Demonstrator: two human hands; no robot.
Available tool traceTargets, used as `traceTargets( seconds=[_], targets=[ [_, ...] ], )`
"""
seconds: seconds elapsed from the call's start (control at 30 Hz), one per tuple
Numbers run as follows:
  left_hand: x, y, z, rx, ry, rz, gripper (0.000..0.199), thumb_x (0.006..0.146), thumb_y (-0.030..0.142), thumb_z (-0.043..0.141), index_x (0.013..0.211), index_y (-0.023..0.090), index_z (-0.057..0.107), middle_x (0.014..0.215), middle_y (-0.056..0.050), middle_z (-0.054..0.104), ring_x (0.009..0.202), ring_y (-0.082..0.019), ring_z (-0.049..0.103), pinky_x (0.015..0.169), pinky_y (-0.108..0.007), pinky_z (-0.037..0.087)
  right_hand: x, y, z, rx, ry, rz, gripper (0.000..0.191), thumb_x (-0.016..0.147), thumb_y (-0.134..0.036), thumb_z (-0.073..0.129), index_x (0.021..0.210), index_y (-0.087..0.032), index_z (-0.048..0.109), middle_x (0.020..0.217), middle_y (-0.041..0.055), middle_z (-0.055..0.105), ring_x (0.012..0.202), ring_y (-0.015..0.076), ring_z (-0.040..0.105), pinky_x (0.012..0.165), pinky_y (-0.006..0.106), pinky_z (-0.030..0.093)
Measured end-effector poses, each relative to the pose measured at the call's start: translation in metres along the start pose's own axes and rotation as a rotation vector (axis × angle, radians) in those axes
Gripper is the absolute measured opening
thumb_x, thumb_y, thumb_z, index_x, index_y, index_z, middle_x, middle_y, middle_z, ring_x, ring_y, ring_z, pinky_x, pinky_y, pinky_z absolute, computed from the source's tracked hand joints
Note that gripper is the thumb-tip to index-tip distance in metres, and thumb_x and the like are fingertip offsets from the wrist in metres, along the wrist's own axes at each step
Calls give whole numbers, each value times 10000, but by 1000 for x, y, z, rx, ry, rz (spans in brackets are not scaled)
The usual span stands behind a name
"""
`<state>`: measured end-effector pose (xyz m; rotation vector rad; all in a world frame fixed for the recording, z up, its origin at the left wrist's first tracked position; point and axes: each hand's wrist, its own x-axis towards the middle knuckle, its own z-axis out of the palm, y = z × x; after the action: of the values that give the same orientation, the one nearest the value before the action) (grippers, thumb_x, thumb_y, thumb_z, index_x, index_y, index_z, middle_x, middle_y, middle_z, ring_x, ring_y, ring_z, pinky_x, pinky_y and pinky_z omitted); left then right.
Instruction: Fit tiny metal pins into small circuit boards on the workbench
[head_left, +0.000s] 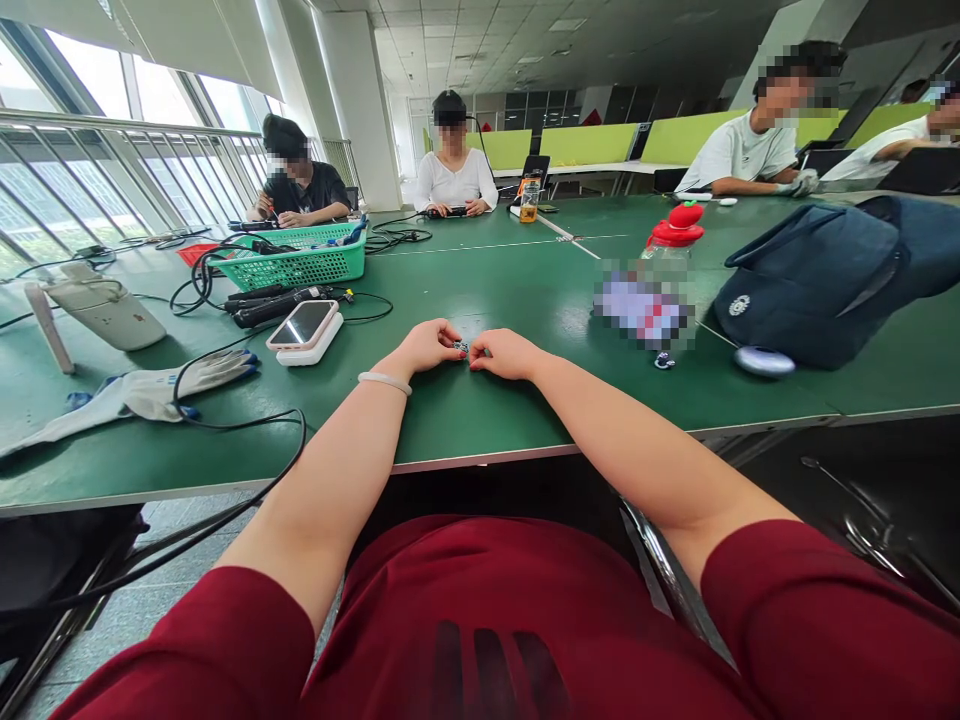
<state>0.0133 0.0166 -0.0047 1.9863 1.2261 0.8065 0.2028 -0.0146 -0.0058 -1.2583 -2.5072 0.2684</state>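
A small silvery and dark piece, too small to name, sits between my two hands just above the green table. My left hand has its thumb and fingers pinched on it; a pale bangle circles that wrist. Close on the other side, my right hand is closed in a pinch, its fingertips pointing at the piece. Whatever the right fingertips hold, if anything, is hidden.
Left of my hands lie a phone on a white box, a work glove, black cables and a green basket. To the right are a red-lidded bottle, a blurred packet and a dark blue bag. Several people sit around the table.
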Motion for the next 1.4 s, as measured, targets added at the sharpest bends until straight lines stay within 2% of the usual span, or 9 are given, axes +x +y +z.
traceTargets(
  seconds=[0.3,0.43,0.57,0.93,1.23,1.4],
  targets=[
    [2,-2,0,-40,-3,-1,363,454,225,830,733,159,607,642,3,631,616,-130,569,672,-307,453,3,2,9,-70,40,-35,124,861,-229,536,820,-190,646,897,62,633,810,175,551,670,271,341],
    [1,-1,1,-87,-16,-7,377,438,218,838,713,157,588,657,-12,648,640,-147,596,688,-328,463,3,1,9,-32,176,-12,181,894,-200,443,843,-176,614,918,68,603,815,168,535,700,270,358],
    [-1,5,3,-159,-58,-6,362,456,179,831,722,149,586,698,-33,672,691,-167,630,713,-348,482,2,-2,7,38,292,-1,172,888,-199,441,833,-176,603,902,63,595,807,169,529,708,272,368],
    [-7,18,5,-334,-90,-20,356,519,162,818,745,147,543,696,-5,678,715,-145,653,803,-375,497,1,-3,5,62,388,-14,179,893,-222,431,847,-177,597,900,67,579,802,175,517,712,281,370],
    [-6,18,5,-362,-77,-36,350,518,139,819,736,141,545,678,-4,673,701,-137,651,807,-367,497,-1,-4,2,75,399,-17,175,883,-248,464,840,-174,616,885,69,595,807,177,522,715,282,372],
    [-7,19,5,-370,-72,-41,349,542,139,816,753,144,539,672,3,667,712,-137,650,813,-361,490,0,-3,2,144,414,-12,154,846,-226,491,796,-172,626,836,54,595,735,155,499,702,279,368]
  ],
)
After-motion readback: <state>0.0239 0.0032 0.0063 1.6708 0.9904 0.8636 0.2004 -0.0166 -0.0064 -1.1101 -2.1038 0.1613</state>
